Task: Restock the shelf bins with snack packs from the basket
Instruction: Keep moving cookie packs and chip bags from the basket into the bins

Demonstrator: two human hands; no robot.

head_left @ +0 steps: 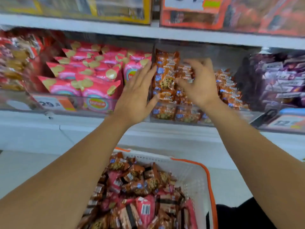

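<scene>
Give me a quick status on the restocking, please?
Left hand open, flat against orange cookie packs in the bin. Right hand fingers curled on same packs. Basket below, still loaded. Nothing blocking.

White shelf (pixel 115 33) is running across the view, upper board carrying a yellow box (pixel 115 9) at left and an orange box (pixel 198 14) at right. Lower board (pixel 66 116) is carrying clear bins side by side: far-left bin (pixel 14 98) holding red-and-tan packs, next bin (pixel 92 100) holding pink chip bags (pixel 85 75), middle bin (pixel 184 119) holding orange cookie packs (pixel 166 76), right bin (pixel 270 103) holding purple packs (pixel 283 80). Price tags (pixel 52 103) are sitting on the bin fronts. White basket (pixel 196 176) with orange rim is sitting near, below the shelf, holding mixed snack packs (pixel 140 187).
</scene>
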